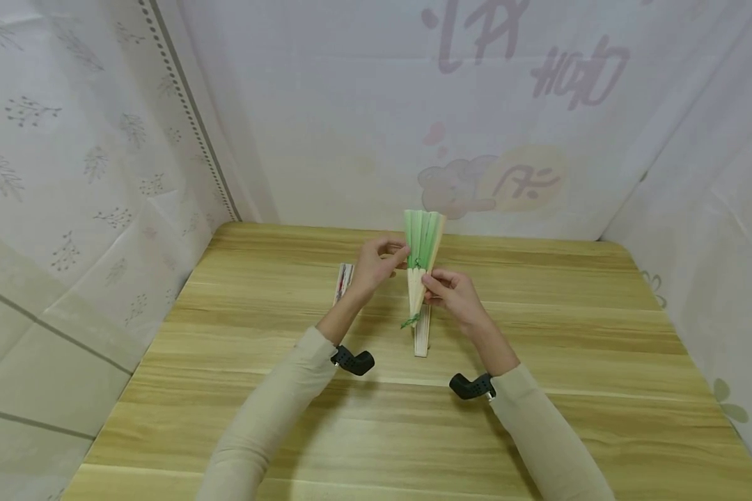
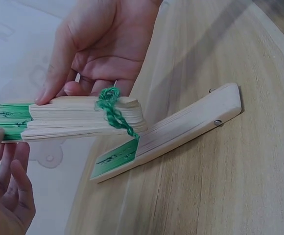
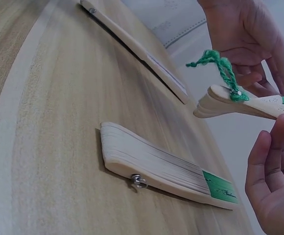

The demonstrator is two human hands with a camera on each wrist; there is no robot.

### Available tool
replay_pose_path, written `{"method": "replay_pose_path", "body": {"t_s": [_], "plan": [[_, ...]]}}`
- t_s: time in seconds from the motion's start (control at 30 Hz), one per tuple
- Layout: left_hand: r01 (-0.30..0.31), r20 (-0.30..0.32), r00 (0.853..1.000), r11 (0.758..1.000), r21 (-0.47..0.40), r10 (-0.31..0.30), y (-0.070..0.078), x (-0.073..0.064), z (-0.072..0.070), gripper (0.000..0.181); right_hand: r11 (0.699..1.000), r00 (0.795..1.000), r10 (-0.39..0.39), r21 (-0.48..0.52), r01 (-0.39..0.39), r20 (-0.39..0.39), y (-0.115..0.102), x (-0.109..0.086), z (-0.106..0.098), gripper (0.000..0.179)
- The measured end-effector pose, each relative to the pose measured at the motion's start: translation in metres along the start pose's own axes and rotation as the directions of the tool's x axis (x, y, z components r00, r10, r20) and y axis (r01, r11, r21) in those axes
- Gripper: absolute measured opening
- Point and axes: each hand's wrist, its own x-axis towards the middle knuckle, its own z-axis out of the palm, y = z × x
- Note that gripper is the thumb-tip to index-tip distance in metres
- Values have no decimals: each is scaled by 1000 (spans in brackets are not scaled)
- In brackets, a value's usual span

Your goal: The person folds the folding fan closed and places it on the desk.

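Observation:
A green folding fan (image 1: 421, 240) with pale wooden ribs, partly spread, is held up above the table between both hands. My left hand (image 1: 376, 263) pinches the left edge of its green leaf. My right hand (image 1: 455, 296) grips the ribs on the right side, thumb on the near face. A green braided cord (image 2: 111, 107) hangs from the rivet end. Below lies a second, folded green fan (image 3: 154, 164) with a metal ring at its pivot. Left of it, partly behind my left wrist in the head view, is a third folded fan (image 1: 343, 280) with a patterned leaf.
The wooden table (image 1: 539, 431) spreads around both arms. A printed cloth wall (image 1: 326, 125) rises behind its far edge, with more cloth on both sides. Each wrist carries a black camera mount, such as the left mount (image 1: 354, 360).

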Motion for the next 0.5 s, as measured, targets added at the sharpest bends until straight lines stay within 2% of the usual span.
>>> {"method": "replay_pose_path", "body": {"t_s": [0.5], "plan": [[-9,48,999,999,41,7,-2,-2,-2,19,999,1000,-27,-22,27,-6,-1,-6,0,22]]}}
